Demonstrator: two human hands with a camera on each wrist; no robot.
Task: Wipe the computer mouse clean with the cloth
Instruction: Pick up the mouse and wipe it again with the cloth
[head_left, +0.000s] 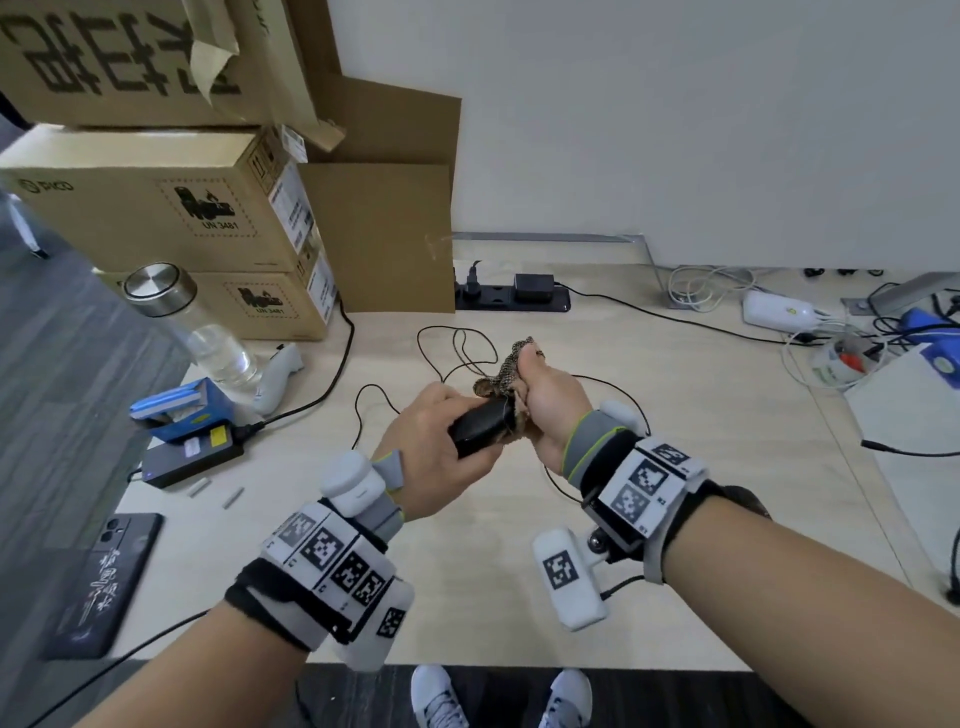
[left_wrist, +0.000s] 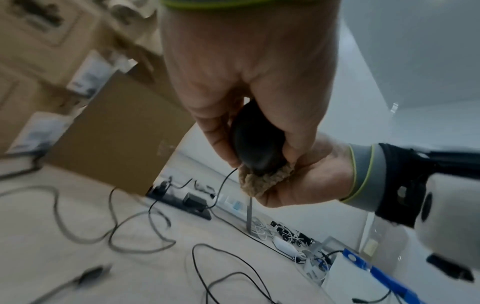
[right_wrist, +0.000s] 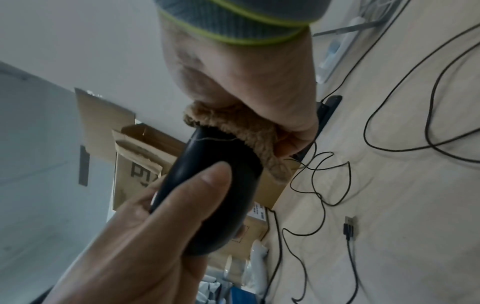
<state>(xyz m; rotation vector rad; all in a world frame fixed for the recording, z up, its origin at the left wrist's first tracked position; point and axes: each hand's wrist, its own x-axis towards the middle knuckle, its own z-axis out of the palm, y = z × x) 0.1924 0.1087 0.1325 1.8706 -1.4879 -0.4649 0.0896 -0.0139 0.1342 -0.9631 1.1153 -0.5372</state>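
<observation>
Your left hand (head_left: 434, 447) gripped the smooth black oval computer mouse (head_left: 480, 423) above the pale wooden desk (head_left: 675, 415); your right hand (head_left: 545, 400) clenched the fuzzy brown cloth (head_left: 506, 371) over its front end. Wiping looked underway, its rear apparently left to do.
</observation>
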